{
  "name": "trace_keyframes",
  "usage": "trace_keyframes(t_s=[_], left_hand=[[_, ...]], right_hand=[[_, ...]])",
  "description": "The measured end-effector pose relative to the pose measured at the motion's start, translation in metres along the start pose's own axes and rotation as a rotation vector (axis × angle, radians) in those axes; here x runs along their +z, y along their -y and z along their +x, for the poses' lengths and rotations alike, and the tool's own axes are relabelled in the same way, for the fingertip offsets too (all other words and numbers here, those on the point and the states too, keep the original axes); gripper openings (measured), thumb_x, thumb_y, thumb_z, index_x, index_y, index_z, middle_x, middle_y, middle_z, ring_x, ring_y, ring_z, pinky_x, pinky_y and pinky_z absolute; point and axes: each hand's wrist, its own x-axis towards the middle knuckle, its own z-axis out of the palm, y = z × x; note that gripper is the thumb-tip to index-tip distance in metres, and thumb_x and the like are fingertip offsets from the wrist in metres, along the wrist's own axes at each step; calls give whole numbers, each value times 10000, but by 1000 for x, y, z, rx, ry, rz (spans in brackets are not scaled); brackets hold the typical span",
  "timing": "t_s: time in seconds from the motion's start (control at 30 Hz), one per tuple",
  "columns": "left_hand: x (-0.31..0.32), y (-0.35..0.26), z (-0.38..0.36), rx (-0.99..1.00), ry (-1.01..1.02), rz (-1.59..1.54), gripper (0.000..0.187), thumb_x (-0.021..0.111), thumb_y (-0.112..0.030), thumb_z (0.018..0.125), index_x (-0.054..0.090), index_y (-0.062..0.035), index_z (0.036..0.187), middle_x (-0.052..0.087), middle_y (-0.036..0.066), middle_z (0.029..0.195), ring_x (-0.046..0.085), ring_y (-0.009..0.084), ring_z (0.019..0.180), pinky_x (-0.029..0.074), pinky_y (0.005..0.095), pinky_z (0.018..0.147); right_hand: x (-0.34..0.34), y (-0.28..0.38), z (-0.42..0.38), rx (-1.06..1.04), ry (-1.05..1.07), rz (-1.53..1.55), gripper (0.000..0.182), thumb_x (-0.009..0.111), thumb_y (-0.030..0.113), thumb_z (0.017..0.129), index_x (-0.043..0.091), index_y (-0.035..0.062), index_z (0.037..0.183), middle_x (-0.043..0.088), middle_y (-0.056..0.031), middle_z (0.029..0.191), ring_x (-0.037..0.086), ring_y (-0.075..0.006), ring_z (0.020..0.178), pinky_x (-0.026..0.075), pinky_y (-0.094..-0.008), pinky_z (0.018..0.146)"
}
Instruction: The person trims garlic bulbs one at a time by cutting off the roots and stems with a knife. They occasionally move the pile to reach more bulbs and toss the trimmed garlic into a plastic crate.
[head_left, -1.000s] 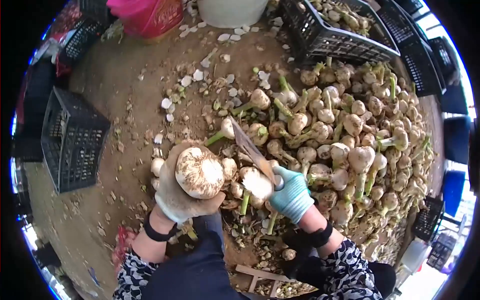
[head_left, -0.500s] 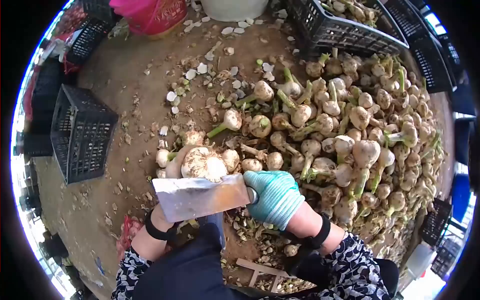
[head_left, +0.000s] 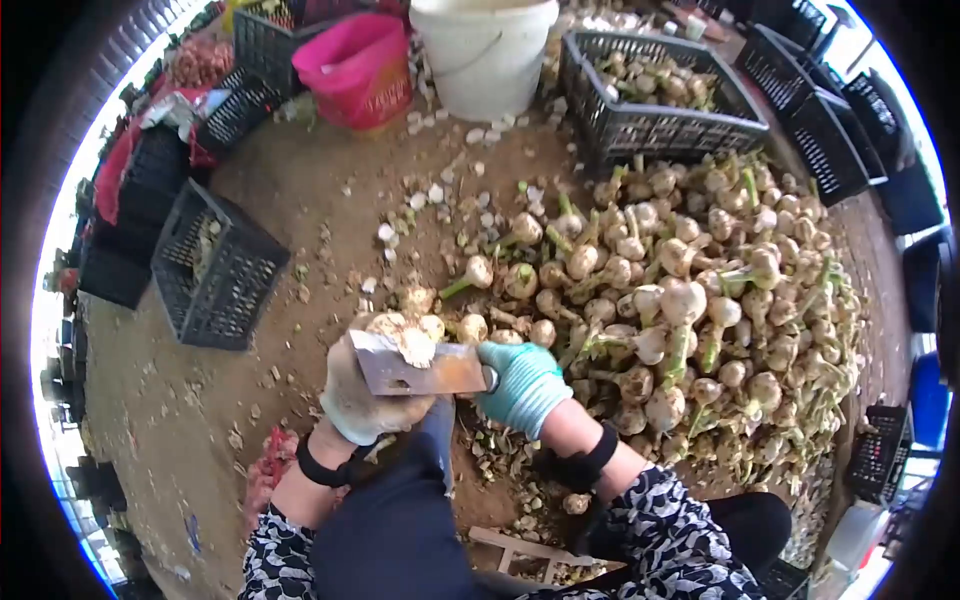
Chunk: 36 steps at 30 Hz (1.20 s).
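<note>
My left hand (head_left: 350, 392), in a soiled pale glove, is closed around a garlic bulb (head_left: 414, 346) whose pale underside faces up. The fingers are partly hidden behind the blade. My right hand (head_left: 526, 386), in a teal knit glove, grips the dark handle of a cleaver (head_left: 435, 373). Its broad, stained blade lies across the near side of the bulb and overlaps the left glove. Just beyond the hands, a few more bulbs rest on the ground, beside a large heap of garlic (head_left: 680, 300) with green stems.
A black crate (head_left: 225, 290) stands at left. Along the back are a pink bucket (head_left: 360, 75), a white bucket (head_left: 480, 60) and a grey crate (head_left: 665, 125) with garlic inside. White trimmings dot the dirt floor. A red net bag (head_left: 270, 470) lies by my left arm.
The view has tilted up, bringing more of the buckets and crates in. The cleaver's blade has turned and now overlaps the bulb's near side; more of my left glove shows.
</note>
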Motion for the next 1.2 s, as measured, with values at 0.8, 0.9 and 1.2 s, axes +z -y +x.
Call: trace_keyframes(t_s=[0.8,0.9,1.2], left_hand=[[-23,-255,-36,80,-356,-1688,456,570,-518,820,608,-76,923,627,116,780,611,287,683,507,428,632],[-1,-251,-55,30,-294,-1830,417,641,-453,778,610,-63,925,628,129,798,611,321,719,511,443,695],[6,-249,-93,-183,-324,-1876,479,642,-501,748,610,-73,961,622,140,878,578,321,811,493,439,745]], right_hand=[[-55,183,-234,-97,-668,820,92,689,65,786,668,4,853,646,-13,732,565,-64,666,465,-230,614],[-54,174,-240,16,-690,861,113,691,66,779,646,11,868,629,4,732,527,-49,652,460,-229,600],[-30,173,-241,-159,-851,637,156,706,83,756,619,26,872,620,-61,697,527,-90,621,458,-263,580]])
